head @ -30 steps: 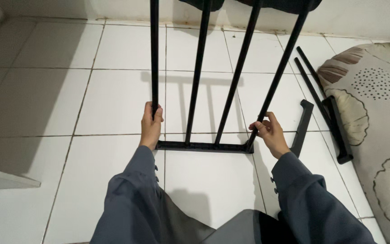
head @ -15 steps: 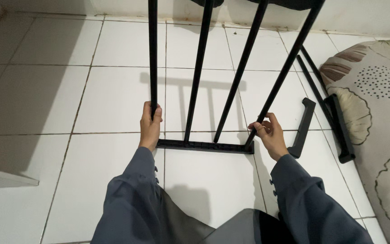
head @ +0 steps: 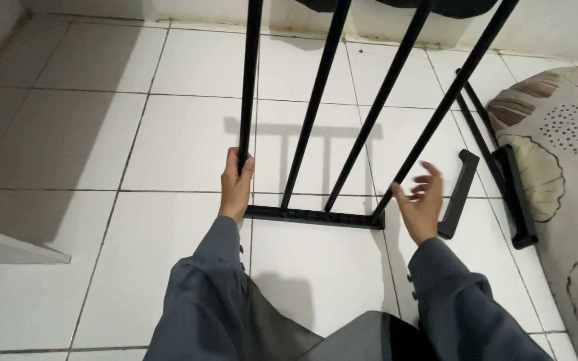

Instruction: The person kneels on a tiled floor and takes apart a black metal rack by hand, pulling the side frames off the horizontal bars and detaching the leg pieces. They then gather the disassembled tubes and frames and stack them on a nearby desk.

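A: Left hand is wrapped tight round the leftmost bar of the black metal frame, which stands on its base bar on the white tiled floor.

B: And the right hand?

A: Fingers spread, holding nothing, just beside the rightmost bar. I'd say grip low on that bar so the frame stands steady, clear of the loose black bracket.

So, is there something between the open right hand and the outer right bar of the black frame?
Nothing visible. The right hand is open just beside the outer right bar, with only bare tile floor behind the gap. The left hand grips the leftmost bar.
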